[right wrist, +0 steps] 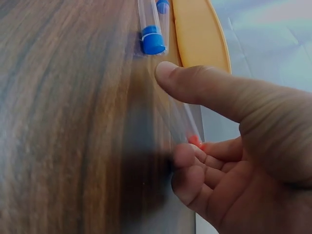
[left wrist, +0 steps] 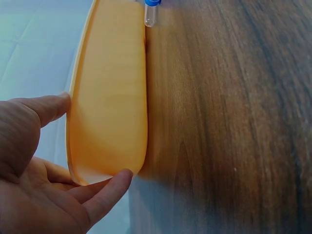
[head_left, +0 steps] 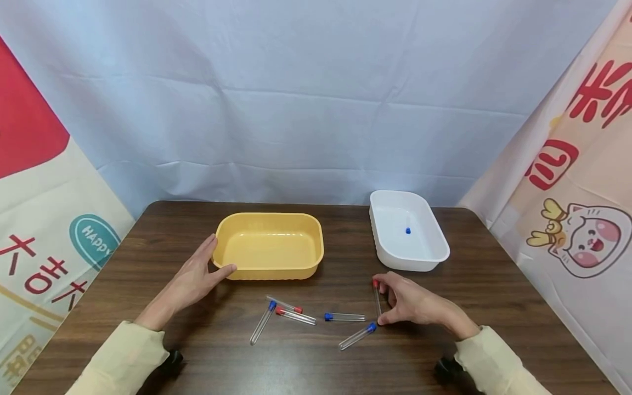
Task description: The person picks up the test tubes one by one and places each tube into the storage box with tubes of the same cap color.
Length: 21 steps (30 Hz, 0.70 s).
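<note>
My left hand [head_left: 197, 272] rests at the left end of a yellow plastic tray [head_left: 316, 263], its thumb at the front rim and its fingers, fairly straight, spread along the side wall. In the left wrist view, the yellow tray [left wrist: 109, 97] stands between thumb and fingertips. Low over the table, my right hand [head_left: 410, 300] holds a clear test tube with a red cap [head_left: 376, 291] lengthwise, fingers at the cap and thumb by the other end. The right wrist view shows the red cap [right wrist: 196, 141] at the fingertips. Just left of that thumb lies a blue-capped test tube [head_left: 356, 337].
More capped tubes lie mid-table: a blue-capped tube [head_left: 345, 317], another blue-capped tube [head_left: 261, 325] and a red-capped pair [head_left: 298, 316]. A white tray [head_left: 434, 257] at the back right holds a blue-capped tube [head_left: 408, 230]. A pale cloth [head_left: 296, 137] hangs behind the wooden table [head_left: 222, 367].
</note>
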Tool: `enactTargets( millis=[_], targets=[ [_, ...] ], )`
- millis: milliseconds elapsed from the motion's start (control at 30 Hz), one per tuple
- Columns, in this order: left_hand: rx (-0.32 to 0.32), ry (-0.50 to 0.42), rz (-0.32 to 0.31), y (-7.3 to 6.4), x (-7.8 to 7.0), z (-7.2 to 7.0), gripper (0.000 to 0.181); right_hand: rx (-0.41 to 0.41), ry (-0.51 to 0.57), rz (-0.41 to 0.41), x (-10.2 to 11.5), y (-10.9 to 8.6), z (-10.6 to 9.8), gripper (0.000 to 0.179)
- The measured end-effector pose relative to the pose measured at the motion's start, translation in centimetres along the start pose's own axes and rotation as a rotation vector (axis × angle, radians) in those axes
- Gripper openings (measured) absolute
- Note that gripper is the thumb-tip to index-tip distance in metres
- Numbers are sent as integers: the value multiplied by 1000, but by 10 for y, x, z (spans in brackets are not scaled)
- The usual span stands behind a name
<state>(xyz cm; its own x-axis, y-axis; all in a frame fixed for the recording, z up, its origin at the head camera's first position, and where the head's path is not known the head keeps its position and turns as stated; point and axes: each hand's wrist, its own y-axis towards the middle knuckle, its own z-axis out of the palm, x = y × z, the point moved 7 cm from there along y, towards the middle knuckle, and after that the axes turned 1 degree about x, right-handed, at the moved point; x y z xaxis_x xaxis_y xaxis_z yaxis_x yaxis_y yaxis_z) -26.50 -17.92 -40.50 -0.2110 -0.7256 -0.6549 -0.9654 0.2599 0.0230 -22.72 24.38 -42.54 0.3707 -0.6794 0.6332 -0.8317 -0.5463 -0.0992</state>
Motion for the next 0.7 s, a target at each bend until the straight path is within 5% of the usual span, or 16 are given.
enactTargets(
  millis=[300,700],
  targets=[
    [0,-8,2,-1,-1,-2,96,-82,33,-127,13,-1,-11,75],
    [-4,-1,-3,-1,-3,-3,95,-64,-1,-182,45,13,-21,78]
  ],
)
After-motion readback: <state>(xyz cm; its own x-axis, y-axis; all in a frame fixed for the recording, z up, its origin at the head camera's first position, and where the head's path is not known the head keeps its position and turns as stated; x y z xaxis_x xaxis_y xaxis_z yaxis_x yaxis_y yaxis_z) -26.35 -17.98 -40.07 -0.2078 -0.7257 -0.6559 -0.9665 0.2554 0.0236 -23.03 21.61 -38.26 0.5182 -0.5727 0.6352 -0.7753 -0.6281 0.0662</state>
